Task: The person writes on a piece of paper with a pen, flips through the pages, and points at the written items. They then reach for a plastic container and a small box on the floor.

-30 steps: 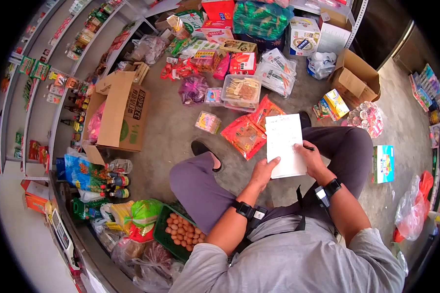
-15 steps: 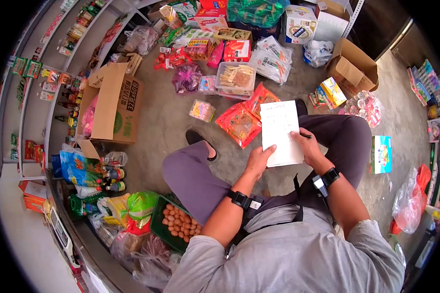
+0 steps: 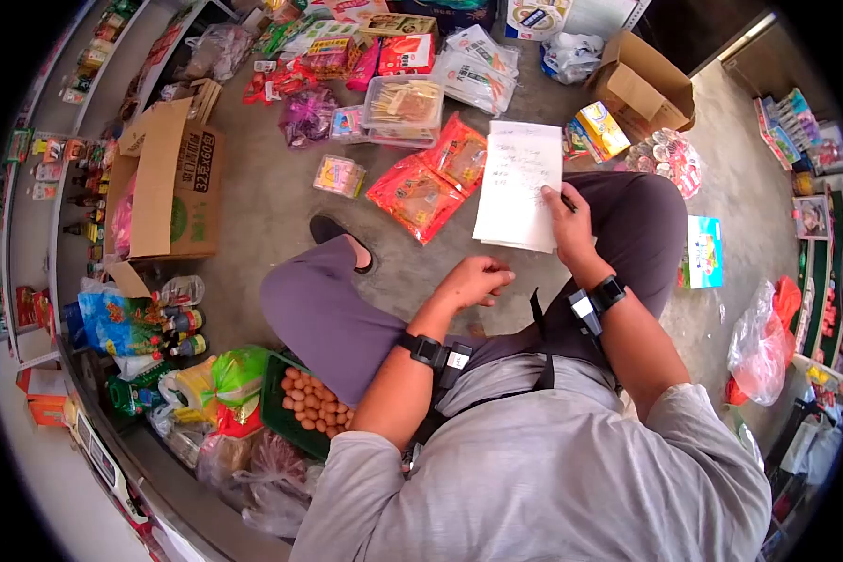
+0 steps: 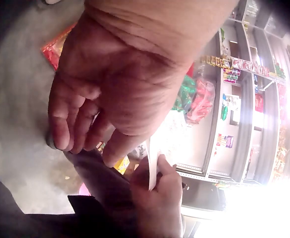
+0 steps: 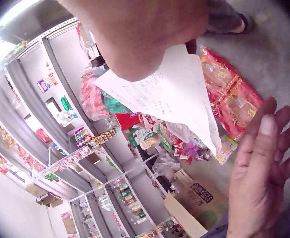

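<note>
In the head view, the right hand [image 3: 571, 225] pinches the lower right edge of some white paper sheets [image 3: 520, 187] with handwriting near the top, and also holds a dark pen [image 3: 568, 201]. Off the paper, below and to its left, the left hand [image 3: 478, 281] holds nothing, its fingers loosely bent. The left wrist view shows that palm [image 4: 120, 89] with loosely curled fingers, and the other hand [image 4: 159, 198] gripping the sheets' edge. In the right wrist view the written sheets [image 5: 159, 99] spread out beside the free left hand [image 5: 263, 173].
Red packets [image 3: 417, 197], a clear tub of sticks [image 3: 403, 108] and a small pink-yellow pack [image 3: 338, 175] lie on the floor ahead. An open carton [image 3: 192, 187] stands left, another [image 3: 642, 84] ahead right. A green crate of eggs [image 3: 281, 412] sits by the left knee.
The left hand has let go of the paper and drawn back down and left. The right hand still holds the sheets and pen. The head view has shifted, moving the scene up and left.
</note>
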Tool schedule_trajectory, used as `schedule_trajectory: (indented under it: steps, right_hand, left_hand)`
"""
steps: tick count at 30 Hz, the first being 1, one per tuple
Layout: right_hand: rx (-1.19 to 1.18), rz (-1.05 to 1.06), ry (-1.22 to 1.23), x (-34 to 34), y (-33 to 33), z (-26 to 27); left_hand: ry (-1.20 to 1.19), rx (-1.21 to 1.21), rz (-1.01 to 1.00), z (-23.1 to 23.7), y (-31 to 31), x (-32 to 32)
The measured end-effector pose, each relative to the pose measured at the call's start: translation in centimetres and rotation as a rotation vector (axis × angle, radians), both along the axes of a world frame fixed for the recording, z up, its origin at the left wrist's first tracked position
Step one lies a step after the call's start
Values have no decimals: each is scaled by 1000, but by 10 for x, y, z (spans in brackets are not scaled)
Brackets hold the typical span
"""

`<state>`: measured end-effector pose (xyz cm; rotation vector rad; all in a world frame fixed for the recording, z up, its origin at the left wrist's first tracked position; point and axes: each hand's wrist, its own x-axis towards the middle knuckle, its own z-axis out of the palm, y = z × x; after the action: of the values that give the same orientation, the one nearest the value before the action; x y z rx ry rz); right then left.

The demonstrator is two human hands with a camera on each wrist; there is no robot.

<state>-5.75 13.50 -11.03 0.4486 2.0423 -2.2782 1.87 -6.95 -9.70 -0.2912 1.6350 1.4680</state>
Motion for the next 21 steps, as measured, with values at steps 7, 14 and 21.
schedule_trajectory:
  steps: [7,14,21]
  right_hand:
    - [73,98,-45,4,-6,5]
    - [75,100,-111,5,-6,9]
    - [59,120,-123,7,-8,11]
  left_hand:
    - [45,-11,92,-3,-2,-4]
    - [29,-22,170,-18,-3,0]
    - [34,-83,106,-21,-4,0]
